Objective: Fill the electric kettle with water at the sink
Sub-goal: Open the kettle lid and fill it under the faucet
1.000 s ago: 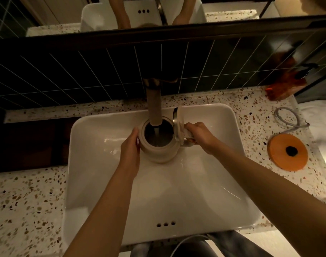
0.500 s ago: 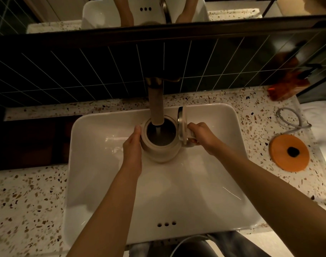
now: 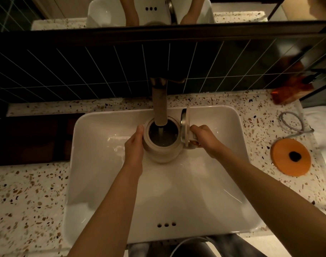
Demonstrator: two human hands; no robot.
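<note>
One electric kettle [image 3: 163, 145], lid [image 3: 185, 125] flipped up, sits under the one faucet [image 3: 159, 106] over the white sink [image 3: 177, 191]. My left hand [image 3: 134, 145] cups its side, fingers together; my right hand [image 3: 203, 138] is wrapped around the handle, mostly hiding it. One orange base [image 3: 291, 157] rests on the counter [image 3: 28, 191].

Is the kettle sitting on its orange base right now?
No, both hands hold the kettle under the faucet, while the orange base lies apart on the counter.

The cream electric kettle [image 3: 161, 151] is held upright inside the white sink [image 3: 177, 201], towards its back edge, directly under the faucet spout [image 3: 160, 108]. Its lid [image 3: 184, 125] stands hinged open on the right side, and a thin stream of water falls into the dark interior
</note>
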